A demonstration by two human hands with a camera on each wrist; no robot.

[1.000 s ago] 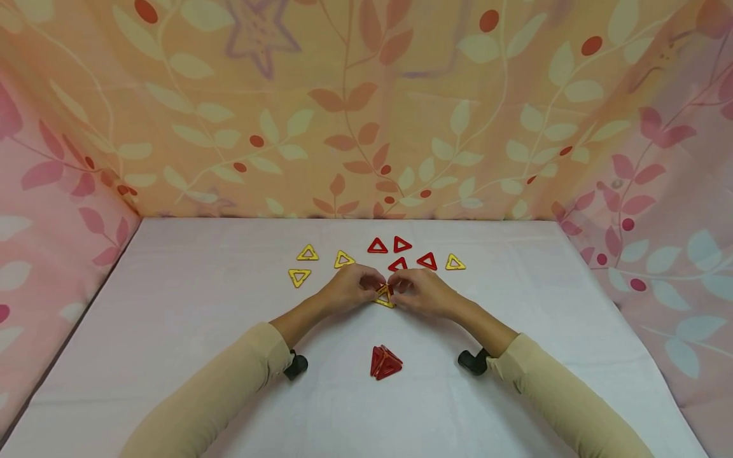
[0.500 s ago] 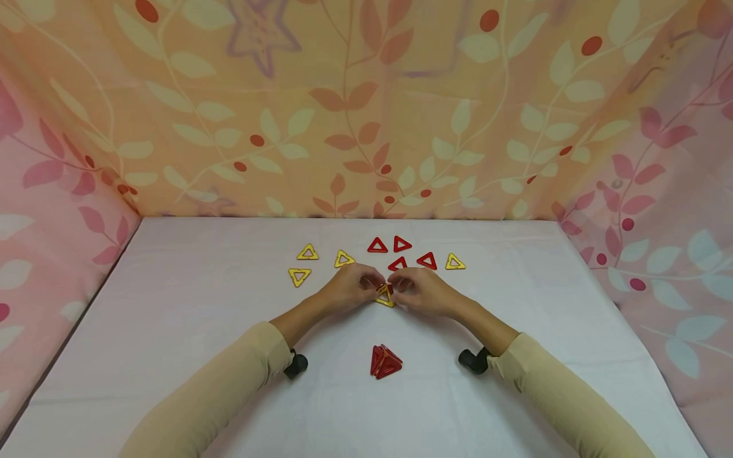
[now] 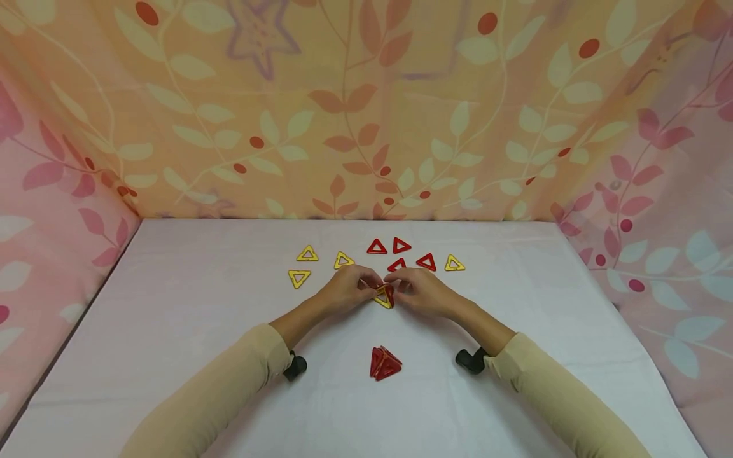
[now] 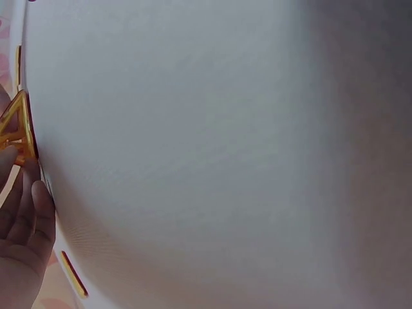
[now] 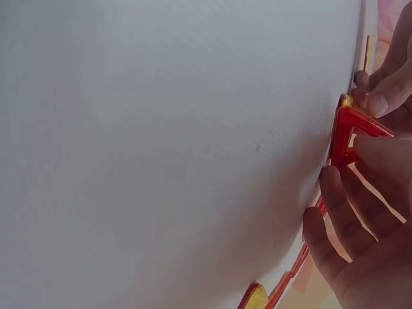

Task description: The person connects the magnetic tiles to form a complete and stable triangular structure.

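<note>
Both hands meet over the middle of the table around a small group of triangular magnetic tiles standing up from the cloth. A yellow triangular tile (image 3: 385,305) faces the head camera, and a red triangular tile (image 5: 340,145) leans along its right side. My left hand (image 3: 347,289) grips the group from the left, with thumb and fingers at the yellow tile's side. From the right, my right hand (image 3: 424,291) pinches the red tile, its thumb at the triangle's opening. Fingers partly hide the back of the group. Nearer the body stands a red tile pyramid (image 3: 386,366).
Flat red tiles (image 3: 376,247) lie behind the hands, one partly covered by the right hand. Several yellow tiles (image 3: 307,254) are to the left, and another yellow tile (image 3: 455,263) is at the right. Patterned cloth walls (image 3: 355,159) surround the white table (image 3: 189,331).
The red tile on the right has swung in against the yellow tile. My right hand's fingertips have shifted slightly left. My left hand has barely moved.
</note>
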